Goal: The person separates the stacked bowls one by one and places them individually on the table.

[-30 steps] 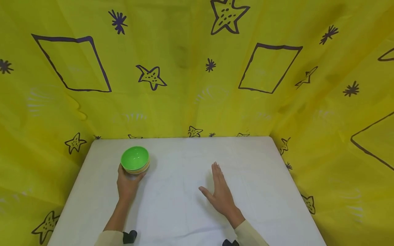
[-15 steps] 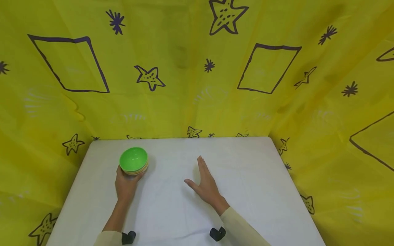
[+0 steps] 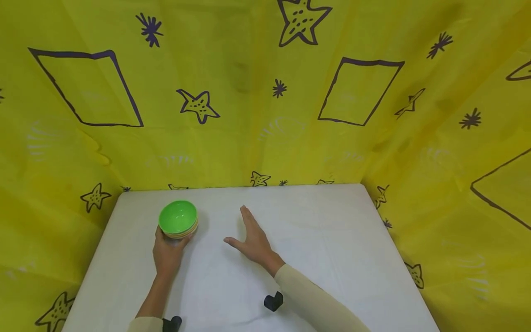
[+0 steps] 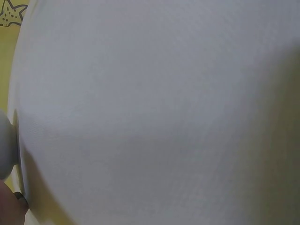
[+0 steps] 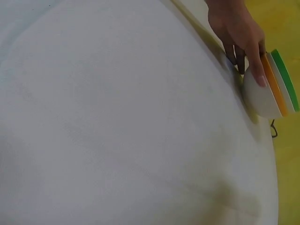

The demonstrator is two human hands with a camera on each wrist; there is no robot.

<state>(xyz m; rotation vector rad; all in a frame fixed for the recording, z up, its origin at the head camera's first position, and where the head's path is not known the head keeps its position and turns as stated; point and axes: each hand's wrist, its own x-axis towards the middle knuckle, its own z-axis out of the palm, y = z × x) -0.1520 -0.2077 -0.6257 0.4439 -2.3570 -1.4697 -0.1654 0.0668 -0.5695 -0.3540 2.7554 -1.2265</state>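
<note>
A small stack of nested bowls [image 3: 178, 217] is at the left back of the white table, green inside the top one. From the side, in the right wrist view, the bowls [image 5: 263, 99] have white outsides with green and orange rims. My left hand [image 3: 167, 253] grips the stack from the near side, thumb on its right and fingers on its left. To the right of the bowls, apart from them, my right hand [image 3: 254, 242] hovers over the table with straight fingers and the thumb spread, holding nothing. A piece of a bowl [image 4: 5, 145] shows at the left wrist view's edge.
The white cloth-covered table [image 3: 323, 240] reaches back to a yellow curtain [image 3: 240, 138] drawn with stars and frames, which also hangs on both sides. A black wrist mount [image 3: 274, 301] juts from the right sleeve, and another black mount [image 3: 172, 323] from the left.
My right hand has moved left across the table toward the bowls, its fingers still straight. The left hand keeps its grip on the stack, nearly in place; the view has shifted slightly.
</note>
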